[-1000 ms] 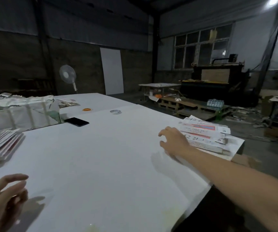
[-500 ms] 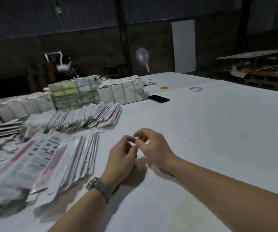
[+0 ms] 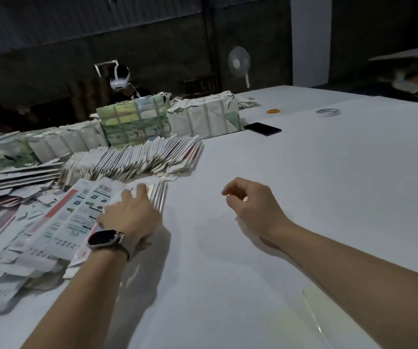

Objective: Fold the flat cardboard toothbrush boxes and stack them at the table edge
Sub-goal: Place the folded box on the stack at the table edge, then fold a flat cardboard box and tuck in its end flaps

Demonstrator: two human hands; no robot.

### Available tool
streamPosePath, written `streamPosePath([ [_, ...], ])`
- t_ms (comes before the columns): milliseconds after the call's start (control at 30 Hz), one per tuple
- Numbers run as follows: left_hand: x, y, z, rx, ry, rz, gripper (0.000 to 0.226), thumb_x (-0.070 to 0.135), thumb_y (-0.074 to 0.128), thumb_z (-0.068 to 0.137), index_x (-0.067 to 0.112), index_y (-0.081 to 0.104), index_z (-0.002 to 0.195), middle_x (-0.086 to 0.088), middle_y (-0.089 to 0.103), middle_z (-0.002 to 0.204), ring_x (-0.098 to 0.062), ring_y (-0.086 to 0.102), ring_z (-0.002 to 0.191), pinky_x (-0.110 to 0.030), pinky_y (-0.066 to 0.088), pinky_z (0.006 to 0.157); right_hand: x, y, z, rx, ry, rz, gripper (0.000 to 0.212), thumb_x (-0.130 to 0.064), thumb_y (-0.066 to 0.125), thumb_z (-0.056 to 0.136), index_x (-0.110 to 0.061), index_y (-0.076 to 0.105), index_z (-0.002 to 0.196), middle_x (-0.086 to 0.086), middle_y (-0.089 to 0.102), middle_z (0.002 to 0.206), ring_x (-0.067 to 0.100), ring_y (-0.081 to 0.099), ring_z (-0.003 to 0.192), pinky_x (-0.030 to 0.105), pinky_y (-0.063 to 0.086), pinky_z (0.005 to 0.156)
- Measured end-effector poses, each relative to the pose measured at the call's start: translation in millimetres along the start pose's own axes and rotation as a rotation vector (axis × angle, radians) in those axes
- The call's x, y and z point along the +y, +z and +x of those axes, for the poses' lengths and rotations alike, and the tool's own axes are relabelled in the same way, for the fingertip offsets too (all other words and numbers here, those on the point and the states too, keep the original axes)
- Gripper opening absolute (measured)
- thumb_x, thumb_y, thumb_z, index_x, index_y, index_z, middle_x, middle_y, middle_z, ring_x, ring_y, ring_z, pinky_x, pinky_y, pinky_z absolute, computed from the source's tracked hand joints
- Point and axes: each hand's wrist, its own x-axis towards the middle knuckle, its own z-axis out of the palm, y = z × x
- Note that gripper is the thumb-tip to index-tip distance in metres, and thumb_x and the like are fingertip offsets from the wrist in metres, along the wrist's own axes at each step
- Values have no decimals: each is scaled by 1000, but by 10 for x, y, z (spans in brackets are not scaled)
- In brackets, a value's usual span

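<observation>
The white table [image 3: 303, 197] fills the frame; flat boxes [image 3: 81, 217] fan across its left. The left hand [image 3: 129, 217] presses on them, fingers apparently curled over 1 edge, fetching a blank. The right hand [image 3: 250, 205] hovers loosely curled, empty. Next: lift 1 free.

Left hand [image 3: 129, 217] palm-down, fingers spread forward, watch on wrist, right hand [image 3: 250, 202] hovering, fingers loosely curled, holding nothing
</observation>
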Motion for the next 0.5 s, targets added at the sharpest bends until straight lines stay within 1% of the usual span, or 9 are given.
streamPosePath([
  [67,-12,-6,-23,-4,57,4,52,23,42,96,26,27,145,-11,38,145,-49,49,125,-61,39,104,-3,-6,1,-3,6,2,24,-9,61,86,-32,65,79,-1,68,76,5,55,67,12,42,63],
  [133,7,-8,-55,37,159,22,53,12,41,93,22,30,143,-13,44,139,-44,54,119,-56,44,99,1,-10,2,-5,5,-1,25,-9,60,87,-33,64,79,-1,68,76,5,56,67,12,42,63],
  [233,50,-49,-92,181,292,31,53,5,40,89,22,38,139,-11,54,132,-38,59,112,-49,52,86,6,-9,5,-10,3,13,25,-9,61,87,-33,64,79,-2,67,75,3,54,65,12,42,63],
  [300,82,-68,-98,255,350,43,49,7,41,91,24,42,137,-8,57,131,-35,60,112,-46,53,82,14,-3,7,-25,0,5,25,-10,61,87,-33,64,80,-6,65,73,1,53,63,12,42,63],
  [367,139,-40,-105,250,365,66,47,10,43,95,26,45,139,-6,59,130,-34,60,114,-42,52,82,24,1,7,-32,0,-4,23,-10,61,87,-33,64,81,-9,64,72,1,53,63,13,43,64],
  [467,213,19,-118,186,351,173,53,4,40,94,23,41,143,-7,55,127,-33,59,116,-40,45,77,38,0,10,-33,1,-4,24,-11,61,87,-33,64,80,-9,64,73,2,53,64,14,43,65],
  [500,218,20,-120,188,334,199,55,2,38,94,23,38,146,-7,52,132,-33,55,122,-41,46,82,40,2,12,-33,-2,-4,24,-11,61,87,-34,64,80,-9,64,73,2,54,64,14,43,64],
])
